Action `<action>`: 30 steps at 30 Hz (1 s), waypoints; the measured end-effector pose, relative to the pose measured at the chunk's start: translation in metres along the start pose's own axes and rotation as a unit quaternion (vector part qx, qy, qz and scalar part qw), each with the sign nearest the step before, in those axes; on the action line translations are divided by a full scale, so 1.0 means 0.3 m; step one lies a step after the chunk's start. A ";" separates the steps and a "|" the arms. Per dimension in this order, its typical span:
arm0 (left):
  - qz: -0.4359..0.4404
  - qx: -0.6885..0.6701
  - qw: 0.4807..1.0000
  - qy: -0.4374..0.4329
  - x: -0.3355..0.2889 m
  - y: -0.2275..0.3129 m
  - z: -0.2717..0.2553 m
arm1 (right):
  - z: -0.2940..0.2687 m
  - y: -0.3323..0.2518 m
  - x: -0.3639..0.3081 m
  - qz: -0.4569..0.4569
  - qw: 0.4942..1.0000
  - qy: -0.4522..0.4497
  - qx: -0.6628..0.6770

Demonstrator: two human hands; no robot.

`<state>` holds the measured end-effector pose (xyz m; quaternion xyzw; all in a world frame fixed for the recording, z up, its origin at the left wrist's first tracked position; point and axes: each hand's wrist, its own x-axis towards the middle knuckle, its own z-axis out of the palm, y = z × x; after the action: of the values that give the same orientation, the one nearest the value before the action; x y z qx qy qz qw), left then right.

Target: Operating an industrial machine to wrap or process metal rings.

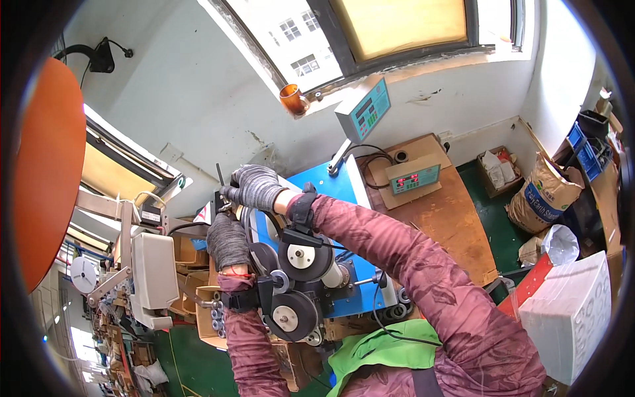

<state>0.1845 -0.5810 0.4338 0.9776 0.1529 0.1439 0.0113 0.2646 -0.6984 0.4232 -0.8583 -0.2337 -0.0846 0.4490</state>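
Note:
Both my hands wear grey knit gloves and meet at the far left end of a blue bench machine [360, 284]. My right hand [258, 187] reaches over from the right, its fingers bent and closed near a thin upright dark rod [220, 175]. Just below it, my left hand [228, 239] has its fingers curled up toward the same dark fitting. What either hand grips is too small and covered to make out. Beside my wrists are two black wheels with white hubs, the upper wheel [317, 264] and the lower wheel [303, 314]. Black straps circle both wrists.
A cardboard box [206, 324] of metal rings sits left of the wheels. A teal display box [367, 112] stands on a post, and a second display [413, 177] lies on the wooden table [456, 231]. A beige machine head [153, 271] and an orange disc [53, 172] are at left.

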 end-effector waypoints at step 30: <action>0.009 -0.010 0.999 0.044 0.016 -0.029 0.035 | 0.025 -0.046 0.039 0.035 0.998 -0.039 -0.041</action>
<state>0.1892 -0.5712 0.4246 0.9714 0.1433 0.1889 0.0130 0.2677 -0.6817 0.4330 -0.8864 -0.2172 -0.0450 0.4062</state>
